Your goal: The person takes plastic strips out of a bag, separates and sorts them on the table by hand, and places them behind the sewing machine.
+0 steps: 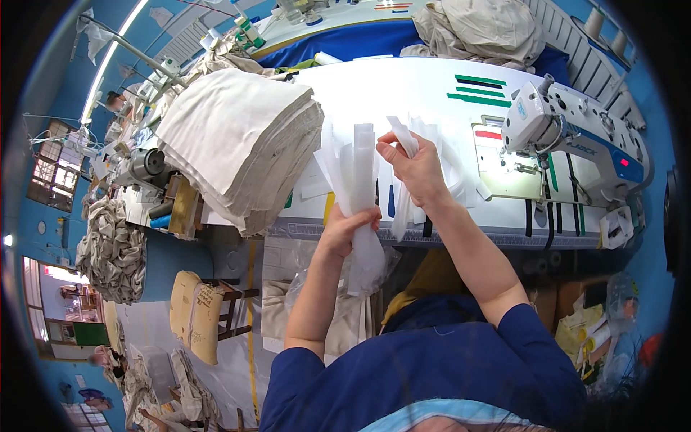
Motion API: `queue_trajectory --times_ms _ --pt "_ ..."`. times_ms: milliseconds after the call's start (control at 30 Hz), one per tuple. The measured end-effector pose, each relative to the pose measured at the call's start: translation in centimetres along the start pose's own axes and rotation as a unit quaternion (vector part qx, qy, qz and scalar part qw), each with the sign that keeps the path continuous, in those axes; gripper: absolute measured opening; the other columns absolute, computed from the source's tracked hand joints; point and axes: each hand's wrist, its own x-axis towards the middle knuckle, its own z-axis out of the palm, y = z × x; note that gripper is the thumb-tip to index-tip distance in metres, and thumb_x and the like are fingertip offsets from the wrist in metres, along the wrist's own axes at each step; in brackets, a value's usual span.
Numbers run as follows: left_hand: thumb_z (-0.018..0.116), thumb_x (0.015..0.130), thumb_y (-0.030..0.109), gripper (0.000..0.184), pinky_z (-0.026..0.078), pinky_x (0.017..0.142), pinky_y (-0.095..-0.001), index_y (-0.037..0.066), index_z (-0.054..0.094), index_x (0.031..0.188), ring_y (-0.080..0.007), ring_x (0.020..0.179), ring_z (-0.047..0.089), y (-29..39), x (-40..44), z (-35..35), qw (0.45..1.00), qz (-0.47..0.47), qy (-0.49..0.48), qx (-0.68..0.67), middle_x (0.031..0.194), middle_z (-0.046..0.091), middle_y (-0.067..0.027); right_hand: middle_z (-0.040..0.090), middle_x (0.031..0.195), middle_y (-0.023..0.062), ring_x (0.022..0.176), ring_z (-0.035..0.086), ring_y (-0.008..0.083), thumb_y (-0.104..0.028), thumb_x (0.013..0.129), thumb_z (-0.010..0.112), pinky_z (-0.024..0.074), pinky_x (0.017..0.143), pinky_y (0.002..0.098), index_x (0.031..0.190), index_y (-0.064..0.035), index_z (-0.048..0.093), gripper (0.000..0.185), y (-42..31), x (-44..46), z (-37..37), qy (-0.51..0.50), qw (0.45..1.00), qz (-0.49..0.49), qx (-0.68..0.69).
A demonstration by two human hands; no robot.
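My left hand (347,229) is closed around a bundle of white strips (363,169), thin and slightly see-through, which fan out above the fist and hang below it. To the right, my right hand (414,167) pinches one white strip (398,227) whose short end pokes up past the fingers while its long end trails down toward the table's front edge. More pale strips (450,162) lie on the white table behind the right hand. A thick stack of cream fabric pieces (234,137) rests left of the bundle.
A sewing machine (576,129) stands on the right of the white table (389,83). Green and black strips (481,90) lie near its back. A ruler (461,234) runs along the front edge. At the left are a blue bin (176,263) heaped with cloth and a chair cushion (194,317).
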Motion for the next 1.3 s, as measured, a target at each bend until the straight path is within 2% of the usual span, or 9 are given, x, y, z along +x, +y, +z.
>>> queue_trajectory --times_ms 233,433,533,633,833,933,1167,1267,1300 --pt "0.068 0.071 0.006 0.036 0.046 0.055 -0.0282 0.000 0.050 0.101 -0.0172 0.062 0.057 0.2 -0.3 0.2 1.000 0.004 -0.009 0.025 0.076 0.059 -0.0093 0.055 0.069 -0.0015 0.064 0.046 0.0051 -0.015 0.081 0.069 0.0401 0.058 0.0215 0.091 -0.0004 0.062 0.018 0.8 0.1 -0.3 -0.082 0.990 0.029 -0.110" --pt "0.070 0.071 0.009 0.036 0.045 0.055 -0.0280 0.001 0.050 0.100 -0.0163 0.061 0.056 0.1 -0.3 0.1 1.000 0.002 0.003 0.008 0.077 0.059 -0.0090 0.060 0.087 0.0036 0.080 0.054 0.0094 -0.015 0.080 0.070 0.0448 0.072 0.0242 0.096 0.0003 0.060 0.025 1.4 -0.5 0.5 -0.061 0.998 -0.008 0.032" --pt "0.069 0.073 0.011 0.021 0.044 0.055 -0.0279 0.000 0.057 0.087 -0.0160 0.060 0.055 0.0 -0.3 0.2 0.999 0.012 0.003 0.051 0.074 0.059 -0.0082 0.061 0.091 0.0042 0.084 0.056 0.0118 -0.014 0.082 0.068 0.0453 0.075 0.0250 0.102 0.0001 0.058 0.027 0.9 -0.5 0.1 -0.083 0.991 0.053 -0.086" --pt "0.069 0.075 0.013 0.021 0.044 0.055 -0.0276 0.000 0.058 0.086 -0.0158 0.060 0.055 0.0 0.0 0.3 0.999 0.008 0.006 0.052 0.074 0.059 -0.0084 0.060 0.086 0.0020 0.077 0.054 0.0089 -0.016 0.084 0.066 0.0449 0.068 0.0224 0.106 -0.0007 0.056 0.029 1.4 -0.3 -0.3 -0.088 0.994 0.060 -0.040" --pt "0.067 0.081 0.024 0.039 0.049 0.057 -0.0295 -0.001 0.049 0.105 -0.0180 0.066 0.059 -1.1 1.3 -2.1 0.995 -0.008 0.078 -0.065 0.081 0.059 -0.0109 0.055 0.075 -0.0031 0.064 0.046 0.0021 -0.020 0.087 0.062 0.0370 0.056 0.0177 0.101 -0.0056 0.057 0.021 2.4 0.7 -2.6 -0.007 0.993 0.106 0.058" --pt "0.065 0.081 0.023 0.038 0.051 0.058 -0.0288 -0.001 0.050 0.107 -0.0189 0.069 0.060 -1.0 1.4 -2.9 0.993 -0.004 0.090 -0.079 0.084 0.059 -0.0121 0.053 0.075 -0.0001 0.065 0.048 0.0079 -0.021 0.087 0.059 0.0418 0.058 0.0238 0.101 -0.0064 0.055 0.021 2.7 3.8 -5.8 0.101 0.989 0.037 -0.097" --pt "0.067 0.079 0.017 0.038 0.052 0.060 -0.0282 -0.002 0.050 0.107 -0.0178 0.072 0.061 -0.8 1.2 -2.9 0.994 -0.008 0.056 -0.089 0.087 0.059 -0.0115 0.059 0.100 0.0169 0.092 0.057 0.0275 -0.029 0.083 0.062 0.0445 0.085 0.0368 0.122 0.0023 0.044 0.052 3.5 6.8 -9.5 0.104 0.869 0.020 -0.484" --pt "0.069 0.077 0.015 0.036 0.052 0.060 -0.0279 -0.002 0.052 0.104 -0.0166 0.070 0.060 -0.9 1.0 -2.5 0.995 0.000 0.069 -0.074 0.085 0.060 -0.0109 0.056 0.109 0.0210 0.095 0.056 0.0337 -0.033 0.080 0.064 0.0453 0.085 0.0435 0.126 0.0067 0.039 0.066 3.8 5.1 -8.1 0.227 0.633 -0.302 -0.675" --pt "0.069 0.076 0.015 0.036 0.052 0.060 -0.0279 -0.002 0.052 0.104 -0.0162 0.069 0.060 -1.1 1.0 -2.6 0.995 -0.004 0.070 -0.065 0.085 0.060 -0.0108 0.055 0.110 0.0213 0.097 0.055 0.0333 -0.034 0.079 0.066 0.0450 0.085 0.0422 0.127 0.0066 0.038 0.069 3.5 4.2 -7.0 0.205 0.682 -0.314 -0.628"
